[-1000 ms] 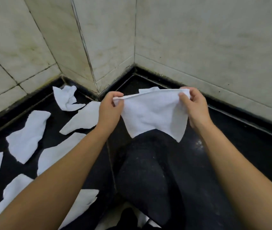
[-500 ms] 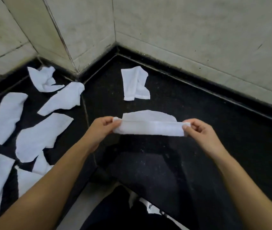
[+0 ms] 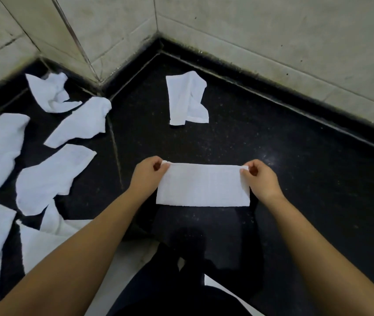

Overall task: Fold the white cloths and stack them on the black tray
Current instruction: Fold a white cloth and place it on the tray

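The cloth (image 3: pixel 203 185) you hold is plain white, with no print. The crumpled cloth (image 3: pixel 187 99) in the upper middle of the frame is the same white, and so are the loose cloths (image 3: pixel 47 176) down the left side. Under them you see a black surface (image 3: pixel 295 156) flecked with tiny pale specks. The wall tiles (image 3: pixel 272 37) across the top are off-white with grey smudges and dark grout lines. At the bottom centre, your clothing (image 3: pixel 158 293) is black.

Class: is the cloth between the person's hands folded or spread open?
Folded: the cloth forms a neat rectangle, pinched by left hand and right hand.
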### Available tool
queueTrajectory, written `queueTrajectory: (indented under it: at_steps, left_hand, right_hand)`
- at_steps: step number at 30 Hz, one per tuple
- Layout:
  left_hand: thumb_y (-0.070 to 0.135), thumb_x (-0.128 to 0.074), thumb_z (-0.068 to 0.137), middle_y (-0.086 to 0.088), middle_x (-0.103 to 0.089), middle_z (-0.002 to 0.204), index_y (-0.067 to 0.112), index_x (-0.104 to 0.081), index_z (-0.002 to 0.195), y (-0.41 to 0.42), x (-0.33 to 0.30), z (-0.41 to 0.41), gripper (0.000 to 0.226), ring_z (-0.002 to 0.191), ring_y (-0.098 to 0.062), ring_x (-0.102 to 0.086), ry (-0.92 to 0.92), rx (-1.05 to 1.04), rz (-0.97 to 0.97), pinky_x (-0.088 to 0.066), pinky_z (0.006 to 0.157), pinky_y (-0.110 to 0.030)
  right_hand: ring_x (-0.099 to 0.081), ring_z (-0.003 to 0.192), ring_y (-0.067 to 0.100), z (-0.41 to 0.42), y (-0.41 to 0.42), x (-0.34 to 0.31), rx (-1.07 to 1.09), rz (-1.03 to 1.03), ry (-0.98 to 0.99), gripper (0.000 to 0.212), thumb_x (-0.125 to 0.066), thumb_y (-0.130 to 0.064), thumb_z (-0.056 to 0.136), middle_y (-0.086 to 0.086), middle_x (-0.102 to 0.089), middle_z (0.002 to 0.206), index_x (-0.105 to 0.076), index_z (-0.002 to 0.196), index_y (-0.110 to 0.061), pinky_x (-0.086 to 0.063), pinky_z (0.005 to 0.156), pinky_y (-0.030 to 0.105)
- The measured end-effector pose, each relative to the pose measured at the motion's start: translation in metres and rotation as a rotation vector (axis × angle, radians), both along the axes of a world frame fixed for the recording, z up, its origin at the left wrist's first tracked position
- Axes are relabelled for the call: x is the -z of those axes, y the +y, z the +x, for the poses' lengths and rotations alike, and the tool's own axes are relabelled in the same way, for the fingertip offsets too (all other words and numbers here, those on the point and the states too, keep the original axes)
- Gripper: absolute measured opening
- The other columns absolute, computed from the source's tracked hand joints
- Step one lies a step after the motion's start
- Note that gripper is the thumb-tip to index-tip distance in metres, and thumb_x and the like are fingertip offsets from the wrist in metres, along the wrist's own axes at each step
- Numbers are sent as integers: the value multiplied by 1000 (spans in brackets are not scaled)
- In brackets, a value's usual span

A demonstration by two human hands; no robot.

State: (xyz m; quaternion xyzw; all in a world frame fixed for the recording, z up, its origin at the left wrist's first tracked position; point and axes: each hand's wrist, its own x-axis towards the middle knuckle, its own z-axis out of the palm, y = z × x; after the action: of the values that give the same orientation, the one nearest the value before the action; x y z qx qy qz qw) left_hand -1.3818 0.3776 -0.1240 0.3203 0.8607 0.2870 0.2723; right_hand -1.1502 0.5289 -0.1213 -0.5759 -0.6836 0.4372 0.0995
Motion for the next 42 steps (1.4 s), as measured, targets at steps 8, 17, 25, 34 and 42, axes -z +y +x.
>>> queueTrajectory:
  at_steps: [8,17,25,34,42]
  left_hand:
    - [42,-59,87,-5,-52,120,15,-46,126,-13,25,10,49,112,-23,-47,310,46,-92,-36,94,-36]
    - [58,-44,89,-5,-36,141,17,-29,142,-57,30,26,68,126,-22,-37,440,128,-286,-31,99,-34]
    - [32,-56,90,2,-46,120,20,-56,101,-49,17,22,16,113,-16,-42,181,92,-159,-34,98,-32]
    - [10,-58,88,7,-58,87,14,-57,119,13,-97,-21,31,85,-9,-56,-122,-67,421,-43,73,-16]
    - [7,-62,87,7,-66,90,17,-67,93,-13,-135,8,12,80,4,-59,-151,177,563,-45,76,-11]
  right_hand:
    - [-37,126,29,-47,-9,3,-317,404,-468,43,-50,-19,93,10,-42,136,-42,136,-17,-31,102,42]
    - [-45,123,27,-170,-50,4,-896,321,-453,41,-50,-28,95,8,-49,131,-43,134,-16,-35,101,42]
    - [-53,91,17,-154,-40,-15,-868,43,-246,13,-55,-20,91,3,-53,102,-58,104,-15,-47,77,28]
    - [-60,85,22,-129,9,-113,-452,70,331,18,-56,-12,88,16,-65,92,-65,84,-27,-48,81,37]
    - [-51,80,19,-78,-7,-132,-457,121,532,21,-59,-5,84,10,-60,85,-63,79,-25,-39,76,32]
